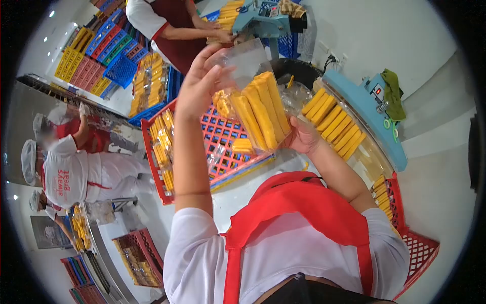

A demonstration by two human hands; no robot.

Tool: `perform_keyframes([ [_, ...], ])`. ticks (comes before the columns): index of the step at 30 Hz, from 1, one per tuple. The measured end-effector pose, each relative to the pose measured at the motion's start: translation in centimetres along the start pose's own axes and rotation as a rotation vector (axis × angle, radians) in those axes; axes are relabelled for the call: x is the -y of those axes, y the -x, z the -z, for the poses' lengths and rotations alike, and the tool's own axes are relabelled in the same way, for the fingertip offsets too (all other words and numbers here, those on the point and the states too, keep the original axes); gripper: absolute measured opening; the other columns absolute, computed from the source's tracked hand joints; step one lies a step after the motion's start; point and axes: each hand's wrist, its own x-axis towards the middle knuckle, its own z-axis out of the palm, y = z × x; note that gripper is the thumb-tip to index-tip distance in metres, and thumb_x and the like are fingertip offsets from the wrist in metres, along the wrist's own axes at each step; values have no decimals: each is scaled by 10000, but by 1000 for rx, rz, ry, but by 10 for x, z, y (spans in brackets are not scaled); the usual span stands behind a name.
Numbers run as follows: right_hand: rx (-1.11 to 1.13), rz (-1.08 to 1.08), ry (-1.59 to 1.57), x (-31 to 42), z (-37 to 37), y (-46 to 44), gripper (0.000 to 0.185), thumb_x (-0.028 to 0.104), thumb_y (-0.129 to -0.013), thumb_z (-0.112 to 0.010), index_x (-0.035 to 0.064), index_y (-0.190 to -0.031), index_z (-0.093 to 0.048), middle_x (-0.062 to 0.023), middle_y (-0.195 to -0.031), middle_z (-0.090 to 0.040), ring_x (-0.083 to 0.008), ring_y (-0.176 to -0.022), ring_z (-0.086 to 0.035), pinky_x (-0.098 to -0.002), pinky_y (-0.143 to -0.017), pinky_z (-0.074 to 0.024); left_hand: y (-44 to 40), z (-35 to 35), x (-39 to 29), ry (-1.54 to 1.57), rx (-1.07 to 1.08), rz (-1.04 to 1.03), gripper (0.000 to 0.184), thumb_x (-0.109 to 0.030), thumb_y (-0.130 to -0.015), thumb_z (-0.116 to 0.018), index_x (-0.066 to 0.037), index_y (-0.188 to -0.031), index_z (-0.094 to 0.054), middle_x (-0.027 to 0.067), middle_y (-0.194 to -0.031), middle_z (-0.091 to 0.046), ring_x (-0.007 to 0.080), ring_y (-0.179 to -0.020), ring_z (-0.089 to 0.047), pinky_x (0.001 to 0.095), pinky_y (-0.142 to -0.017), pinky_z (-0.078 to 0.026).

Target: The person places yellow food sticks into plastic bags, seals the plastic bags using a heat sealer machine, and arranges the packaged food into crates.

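Note:
A clear plastic bag of long yellow sticks, which look like bread, is held up in front of me, tilted, with the sticks in its lower part. My right hand grips the bag's lower right corner. Beside the bag's clear upper part is my left hand, its fingers apart and slightly blurred; whether they touch the plastic I cannot tell. Below the bag lies a red plastic crate with several packed bags along its left side. To the right, a row of loose yellow sticks rests in front of a blue-grey machine.
Across from me, a person in a dark red apron works at another blue-grey machine. Coloured crates are stacked at upper left. Other workers stand at left. A green cloth and green-handled scissors hang on the right machine.

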Motion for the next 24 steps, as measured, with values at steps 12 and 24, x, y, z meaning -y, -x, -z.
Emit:
perform_keyframes([
  [12, -417, 234, 341, 40, -17, 25, 453, 315, -844, -492, 90, -1217, -367, -44, -1106, -493, -144, -930, -506, -283, -671, -446, 12, -52, 76, 585, -22, -207, 895, -28, -684, -654, -155, -1340, -59, 97, -1232, -367, 228, -1131, -388, 372, -944, -333],
  [24, -403, 471, 395, 34, -24, 28, 455, 297, -857, -455, 111, -1246, -308, -66, -1166, -460, -196, -1039, -487, -338, -800, -435, 11, -85, 84, 496, -45, -111, 900, -131, -696, -675, -118, -1340, -46, 80, -1259, -344, 218, -1158, -360, 350, -963, -294],
])
